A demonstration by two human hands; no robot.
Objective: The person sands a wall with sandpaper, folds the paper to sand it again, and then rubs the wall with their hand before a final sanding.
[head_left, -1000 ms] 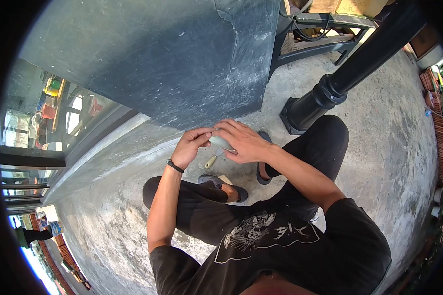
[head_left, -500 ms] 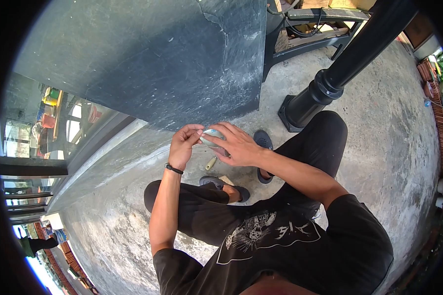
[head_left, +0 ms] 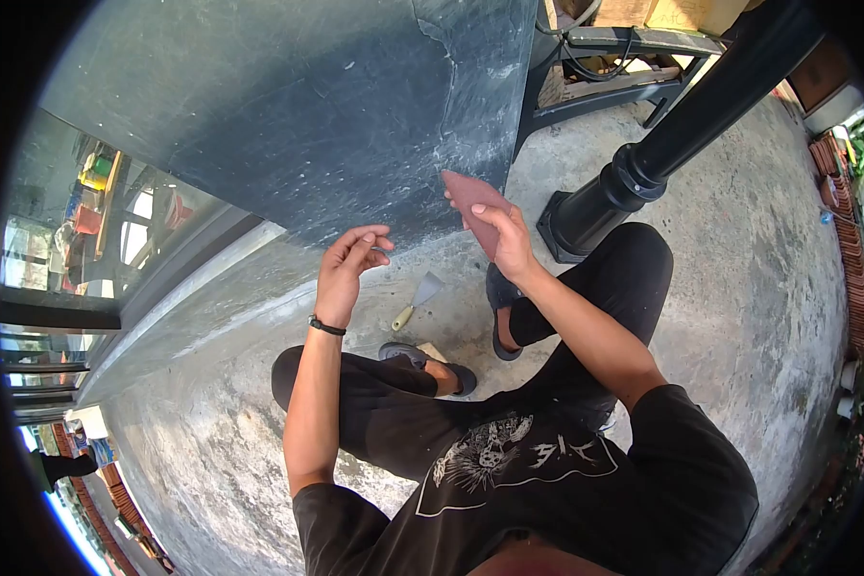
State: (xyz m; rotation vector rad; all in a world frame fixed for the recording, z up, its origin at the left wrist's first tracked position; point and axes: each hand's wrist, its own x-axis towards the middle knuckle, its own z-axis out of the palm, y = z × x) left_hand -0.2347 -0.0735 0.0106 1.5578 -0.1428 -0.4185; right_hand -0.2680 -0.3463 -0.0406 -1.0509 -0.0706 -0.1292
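Note:
My right hand (head_left: 504, 240) grips a reddish-brown piece of sandpaper (head_left: 475, 199), its coarse face turned up and its pointed end toward the dark wall panel (head_left: 355, 125). The thumb lies on top and fingertips show at the far edge. To the left, my left hand (head_left: 353, 259) is raised with loosely bent fingers that stand apart, nothing visible in it. On the concrete floor between and below the hands lies a putty knife (head_left: 418, 302) with a pale handle and a flat metal blade. White scuffs and a crack mark the panel.
A thick black post (head_left: 634, 178) stands on the floor at the right. Behind it is a dark metal bench frame (head_left: 595, 101) with cables and boxes. Glass panes (head_left: 77, 221) run along the left. My bent legs and shoes (head_left: 403, 355) frame the floor below.
My hands have come apart. The right hand has moved up and right with the sandpaper, whose reddish face now shows; the left has let go. The putty knife's blade is now uncovered.

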